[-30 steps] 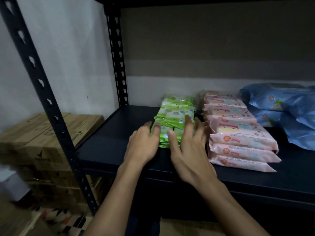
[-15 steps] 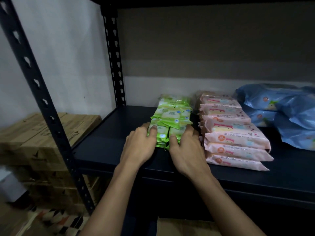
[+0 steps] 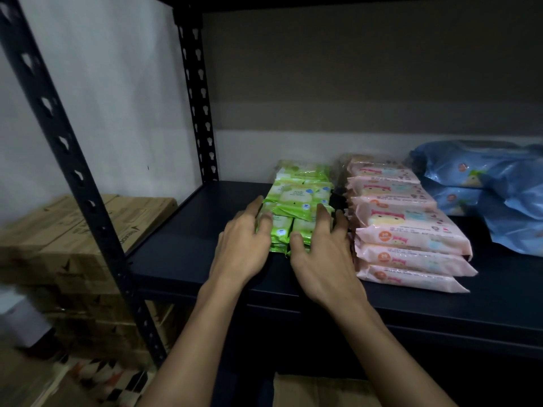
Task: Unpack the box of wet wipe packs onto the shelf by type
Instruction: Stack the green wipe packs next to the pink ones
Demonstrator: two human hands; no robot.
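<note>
Green wet wipe packs point(image 3: 296, 201) lie in a row running from the front of the dark shelf point(image 3: 188, 248) toward the back wall, glossy lime-green wrappers with pale label panels and small blue dots, overlapping one another like shingles. The nearest packs sit side by side at the front of the row, their crimped ends facing us. We have both hands on these front packs: our left hand point(image 3: 242, 248) rests against the row's 9 o'clock side, fingers point(image 3: 255, 207) fairly straight and laid along the wrapper; our right hand point(image 3: 320, 254) lies on the 3 o'clock side, fingers point(image 3: 323, 218) spread wide and flat over the top, thumb touching the front edge. Neither hand curls round a pack.

Just beside the green row, at 3 o'clock, we see pink wet wipe packs point(image 3: 408, 230), longer and plumper, stacked and also stepped back toward the wall, with orange round marks and cartoon prints. Farther toward 3 o'clock lie blue wet wipe packs point(image 3: 476, 183), crinkled and piled loosely. At 9 o'clock, beyond the shelf's perforated upright point(image 3: 64, 148), stand cardboard boxes point(image 3: 82, 230).
</note>
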